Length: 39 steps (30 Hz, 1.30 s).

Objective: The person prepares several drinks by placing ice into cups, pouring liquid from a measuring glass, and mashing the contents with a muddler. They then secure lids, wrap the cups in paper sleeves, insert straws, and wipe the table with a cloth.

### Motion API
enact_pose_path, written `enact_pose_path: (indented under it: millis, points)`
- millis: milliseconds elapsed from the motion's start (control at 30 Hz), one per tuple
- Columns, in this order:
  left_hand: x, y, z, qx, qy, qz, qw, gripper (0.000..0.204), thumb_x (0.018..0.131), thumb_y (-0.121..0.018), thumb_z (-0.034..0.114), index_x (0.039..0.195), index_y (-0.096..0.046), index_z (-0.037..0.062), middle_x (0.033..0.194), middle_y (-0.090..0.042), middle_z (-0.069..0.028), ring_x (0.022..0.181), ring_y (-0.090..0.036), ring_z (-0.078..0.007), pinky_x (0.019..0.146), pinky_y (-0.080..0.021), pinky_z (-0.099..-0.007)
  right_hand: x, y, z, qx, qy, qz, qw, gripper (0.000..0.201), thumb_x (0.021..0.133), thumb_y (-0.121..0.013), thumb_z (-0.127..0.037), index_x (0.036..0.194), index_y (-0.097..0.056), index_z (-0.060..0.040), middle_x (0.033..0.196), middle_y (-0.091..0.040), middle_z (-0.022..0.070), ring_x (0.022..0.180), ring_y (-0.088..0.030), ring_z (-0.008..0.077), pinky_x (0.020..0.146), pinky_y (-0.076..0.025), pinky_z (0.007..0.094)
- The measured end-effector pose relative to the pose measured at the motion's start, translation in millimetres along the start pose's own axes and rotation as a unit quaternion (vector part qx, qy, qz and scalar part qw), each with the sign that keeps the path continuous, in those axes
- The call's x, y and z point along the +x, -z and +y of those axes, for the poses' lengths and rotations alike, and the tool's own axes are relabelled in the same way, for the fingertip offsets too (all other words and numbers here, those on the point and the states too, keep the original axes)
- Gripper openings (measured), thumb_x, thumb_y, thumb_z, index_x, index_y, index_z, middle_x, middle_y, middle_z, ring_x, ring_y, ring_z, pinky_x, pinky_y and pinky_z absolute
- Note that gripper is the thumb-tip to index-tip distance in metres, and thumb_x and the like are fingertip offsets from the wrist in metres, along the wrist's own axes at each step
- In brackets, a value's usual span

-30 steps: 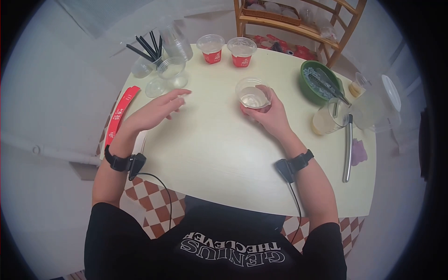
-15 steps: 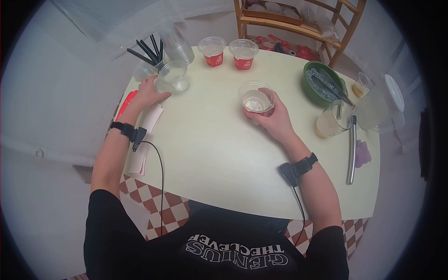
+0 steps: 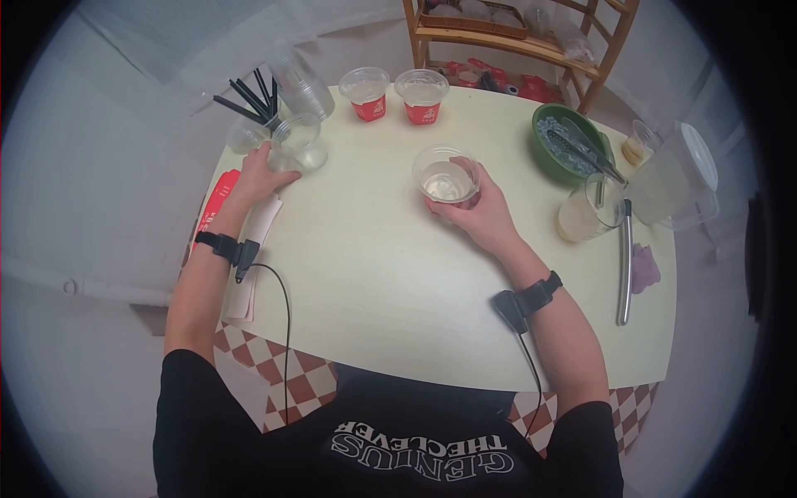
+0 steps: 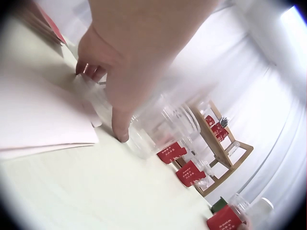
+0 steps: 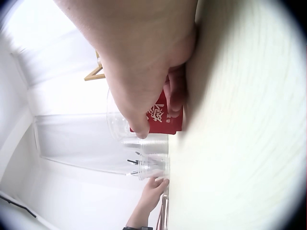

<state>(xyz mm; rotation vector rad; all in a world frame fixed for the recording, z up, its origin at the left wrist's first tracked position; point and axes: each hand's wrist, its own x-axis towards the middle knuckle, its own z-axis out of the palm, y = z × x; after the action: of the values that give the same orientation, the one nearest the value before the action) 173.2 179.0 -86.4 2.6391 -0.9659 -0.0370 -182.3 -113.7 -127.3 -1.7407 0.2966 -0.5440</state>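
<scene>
My right hand [image 3: 481,203] grips a clear plastic cup [image 3: 446,176] with a red paper sleeve round it, fingers and thumb on its sides. In the right wrist view the red sleeve [image 5: 156,116] shows beneath the thumb and fingers. My left hand [image 3: 259,176] is low at the table's left side, beside an upright clear cup [image 3: 300,137]. Seen from the left wrist, its thumb and curled fingers pinch a clear plastic lid [image 4: 97,103] at the tabletop. The hand hides part of the lid.
Two red-sleeved cups [image 3: 422,98] stand at the back. Black straws [image 3: 251,98] and stacked clear cups [image 3: 300,83] are at back left. Red sleeves [image 3: 218,195] and folded pale paper [image 3: 247,274] lie left. At right are a green bowl [image 3: 538,148] with tongs and a pitcher [image 3: 585,214].
My left hand has moved from above the table to the back left, down to the lid beside the clear cup. The right hand keeps its grip on the red-sleeved cup.
</scene>
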Motion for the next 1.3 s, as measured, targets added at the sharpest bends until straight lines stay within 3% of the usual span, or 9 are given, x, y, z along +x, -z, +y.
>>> enact_pose_path:
  millis: [133,200,533,733,800,1033,1100,1200,1300]
  points:
    - [-2,3,1,-0.009,0.005,-0.001,1.000,0.079,0.077,-0.091,0.051,0.134,-0.059,0.0066,0.137,-0.057,-0.0299,0.131,-0.058,-0.0451,0.109,-0.049,-0.0507,-1,1,-7,-0.002,0.004,0.003,1.000,0.082,0.083,-0.093,-0.021,0.151,-0.052,-0.0014,0.129,-0.071,0.0109,0.082,-0.065,0.0089,0.077,-0.057,0.0266]
    - [-2,9,-4,-0.019,0.024,-0.024,0.999,0.064,0.081,-0.088,0.047,0.125,-0.061,0.0092,0.137,-0.058,-0.0272,0.131,-0.057,-0.0425,0.109,-0.049,-0.0489,-2,4,-21,-0.003,-0.057,-0.034,0.998,0.083,0.086,-0.091,-0.014,0.154,-0.046,0.0035,0.147,-0.060,0.0161,0.129,-0.065,0.0207,0.108,-0.056,0.0351]
    - [-6,17,-11,-0.056,-0.001,-0.063,0.996,0.044,0.089,-0.081,0.039,0.118,-0.067,0.0093,0.135,-0.063,-0.0180,0.129,-0.059,-0.0350,0.109,-0.049,-0.0436,-1,3,-15,0.007,-0.046,-0.030,0.998,0.083,0.086,-0.092,-0.014,0.153,-0.046,0.0036,0.147,-0.060,0.0160,0.130,-0.064,0.0212,0.109,-0.056,0.0351]
    - [-11,19,-8,-0.067,0.007,-0.064,0.996,0.044,0.089,-0.081,0.039,0.118,-0.067,0.0088,0.134,-0.063,-0.0176,0.126,-0.061,-0.0347,0.109,-0.049,-0.0422,-1,2,-11,0.005,-0.047,-0.030,0.998,0.082,0.086,-0.092,-0.014,0.153,-0.047,0.0030,0.147,-0.060,0.0156,0.128,-0.065,0.0207,0.107,-0.057,0.0346]
    - [-15,16,-11,-0.031,-0.043,0.002,0.999,0.043,0.090,-0.082,0.040,0.117,-0.068,0.0089,0.131,-0.064,-0.0195,0.126,-0.061,-0.0351,0.109,-0.049,-0.0433,-1,1,-2,-0.024,0.004,0.005,1.000,0.080,0.084,-0.093,-0.024,0.150,-0.052,-0.0030,0.126,-0.072,0.0107,0.085,-0.067,0.0098,0.079,-0.058,0.0271]
    - [-50,32,47,0.137,-0.010,-0.013,0.990,0.034,0.094,-0.080,0.036,0.100,-0.065,0.0058,0.113,-0.068,-0.0148,0.104,-0.062,-0.0230,0.091,-0.050,-0.0387,-3,3,-11,-0.018,-0.008,0.000,1.000,0.080,0.085,-0.092,-0.024,0.151,-0.052,-0.0025,0.131,-0.072,0.0136,0.106,-0.073,0.0165,0.092,-0.060,0.0311]
    - [-62,35,86,-0.013,0.040,-0.182,0.982,0.033,0.095,-0.080,0.033,0.093,-0.063,0.0052,0.103,-0.064,-0.0084,0.092,-0.058,-0.0158,0.083,-0.048,-0.0323,-3,4,-11,0.007,-0.011,-0.022,1.000,0.093,0.085,-0.092,-0.025,0.160,-0.042,-0.0036,0.141,-0.067,0.0173,0.109,-0.073,0.0187,0.095,-0.060,0.0318]
    - [-75,11,128,-0.125,-0.049,-0.210,0.968,0.034,0.093,-0.082,0.030,0.108,-0.065,0.0048,0.104,-0.064,-0.0038,0.091,-0.057,-0.0119,0.082,-0.048,-0.0280,-3,-4,4,0.050,0.074,0.022,0.996,0.102,0.089,-0.089,-0.025,0.169,-0.028,-0.0063,0.150,-0.060,0.0210,0.096,-0.072,0.0154,0.087,-0.059,0.0291]
    - [-75,-22,175,-0.228,-0.121,-0.217,0.941,0.055,0.090,-0.086,0.029,0.133,-0.060,0.0055,0.119,-0.064,-0.0067,0.105,-0.058,-0.0153,0.088,-0.049,-0.0305,-6,10,-9,0.026,-0.016,0.020,0.999,0.107,0.093,-0.085,-0.024,0.173,-0.015,-0.0094,0.155,-0.057,0.0197,0.073,-0.061,0.0086,0.075,-0.055,0.0273]
